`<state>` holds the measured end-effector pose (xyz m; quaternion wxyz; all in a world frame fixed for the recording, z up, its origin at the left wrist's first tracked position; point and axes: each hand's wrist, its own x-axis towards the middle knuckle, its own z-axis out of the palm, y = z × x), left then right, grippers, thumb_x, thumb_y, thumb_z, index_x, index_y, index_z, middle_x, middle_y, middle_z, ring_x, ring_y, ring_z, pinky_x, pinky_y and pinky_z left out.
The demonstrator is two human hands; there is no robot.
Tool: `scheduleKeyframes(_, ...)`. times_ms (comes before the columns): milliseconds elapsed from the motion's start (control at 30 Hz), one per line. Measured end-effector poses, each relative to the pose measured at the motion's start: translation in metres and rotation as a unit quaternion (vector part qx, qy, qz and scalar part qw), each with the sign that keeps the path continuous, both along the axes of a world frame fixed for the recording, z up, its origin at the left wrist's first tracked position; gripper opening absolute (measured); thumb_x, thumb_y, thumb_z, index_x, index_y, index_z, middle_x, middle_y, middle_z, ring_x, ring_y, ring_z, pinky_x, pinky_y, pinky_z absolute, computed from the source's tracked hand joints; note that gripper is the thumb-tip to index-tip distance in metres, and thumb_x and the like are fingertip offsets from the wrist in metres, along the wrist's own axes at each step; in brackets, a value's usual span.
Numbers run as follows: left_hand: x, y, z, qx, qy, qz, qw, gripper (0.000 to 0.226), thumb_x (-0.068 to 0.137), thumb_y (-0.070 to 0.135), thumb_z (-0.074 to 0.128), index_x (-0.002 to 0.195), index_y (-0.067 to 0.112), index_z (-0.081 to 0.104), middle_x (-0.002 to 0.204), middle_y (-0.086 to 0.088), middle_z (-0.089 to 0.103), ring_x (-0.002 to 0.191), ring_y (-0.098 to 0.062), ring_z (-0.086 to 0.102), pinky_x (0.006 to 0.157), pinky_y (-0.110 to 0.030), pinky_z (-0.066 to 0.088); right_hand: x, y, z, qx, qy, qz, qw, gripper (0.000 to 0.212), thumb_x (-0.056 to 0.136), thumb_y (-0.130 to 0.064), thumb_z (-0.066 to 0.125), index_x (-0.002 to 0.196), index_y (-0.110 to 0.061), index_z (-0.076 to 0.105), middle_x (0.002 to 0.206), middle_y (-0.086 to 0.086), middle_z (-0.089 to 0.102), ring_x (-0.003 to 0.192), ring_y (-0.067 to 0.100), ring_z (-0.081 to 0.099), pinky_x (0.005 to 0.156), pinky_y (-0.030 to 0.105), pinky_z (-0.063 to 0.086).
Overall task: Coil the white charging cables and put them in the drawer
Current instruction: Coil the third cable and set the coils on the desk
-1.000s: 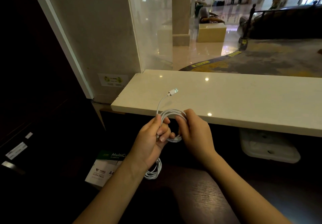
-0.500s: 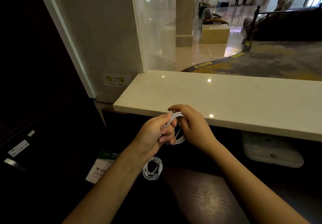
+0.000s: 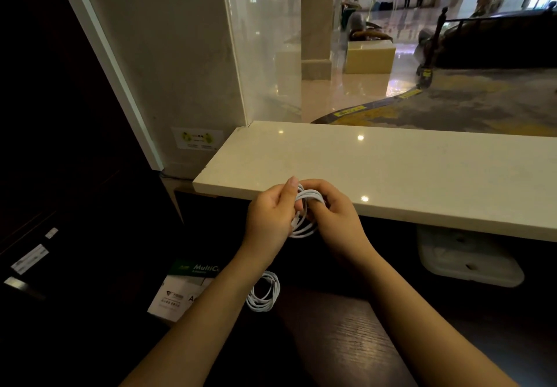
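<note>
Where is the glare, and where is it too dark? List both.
Head view: small lamp glints dot the pale counter; head view: the glass pane is hazy with reflections; head view: the desk below is near black, yet the white cable held by the left hand and right hand and the second coil read clearly.

My left hand (image 3: 269, 219) and right hand (image 3: 339, 216) met at the near edge of the ledge (image 3: 407, 169), with the cable coil (image 3: 305, 227) held between them, fingers (image 3: 291, 188) of both around it. Below my left wrist a second coil (image 3: 264, 295) lay on the tabletop (image 3: 340, 332), just right of the paper pack (image 3: 182, 291) (partly hidden by my forearm). Under the ledge, to the right, sat a tray (image 3: 470, 261). Behind the ledge stood a glass pane (image 3: 271, 55).
</note>
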<state>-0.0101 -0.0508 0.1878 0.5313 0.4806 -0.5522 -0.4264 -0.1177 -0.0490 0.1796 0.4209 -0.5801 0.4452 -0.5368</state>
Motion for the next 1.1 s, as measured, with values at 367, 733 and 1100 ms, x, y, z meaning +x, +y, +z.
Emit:
scheduleKeyframes(367, 0.002, -0.004, -0.013, -0.016, 0.001, 0.018, 1.000, 0.044, 0.095, 0.032, 0.042, 0.055, 0.015, 0.044, 0.032, 0.007, 0.035, 0.033, -0.004, 0.030, 0.045, -0.022, 0.027, -0.002, 0.005, -0.002, 0.042, 0.084, -0.034, 0.995, 0.013, 0.090, -0.014, 0.053, 0.099, -0.014, 0.062, 0.088, -0.004, 0.067, 0.081, 0.008, 0.061, 0.071, 0.019, 0.047)
scheduleKeyframes(733, 0.007, -0.020, -0.030, -0.081, -0.114, 0.061, 0.988, 0.041, 0.095, 0.029, 0.047, 0.054, 0.022, 0.047, 0.038, 0.007, 0.046, 0.039, -0.003, 0.042, 0.049, -0.025, 0.034, -0.006, -0.004, -0.011, 0.217, -0.175, 0.059, 0.958, 0.011, 0.086, -0.004, 0.057, 0.086, -0.001, 0.067, 0.078, 0.011, 0.068, 0.070, 0.019, 0.064, 0.069, 0.025, 0.053)
scheduleKeyframes(1100, 0.000, -0.022, -0.032, -0.001, 0.056, -0.040, 0.998, 0.032, 0.098, 0.022, 0.039, 0.071, 0.010, 0.048, 0.035, 0.009, 0.036, 0.032, -0.001, 0.030, 0.036, -0.017, 0.028, -0.003, -0.007, -0.017, 0.159, -0.202, -0.034, 0.966, 0.011, 0.082, -0.004, 0.063, 0.090, 0.003, 0.064, 0.080, 0.017, 0.068, 0.071, 0.024, 0.064, 0.070, 0.034, 0.054)
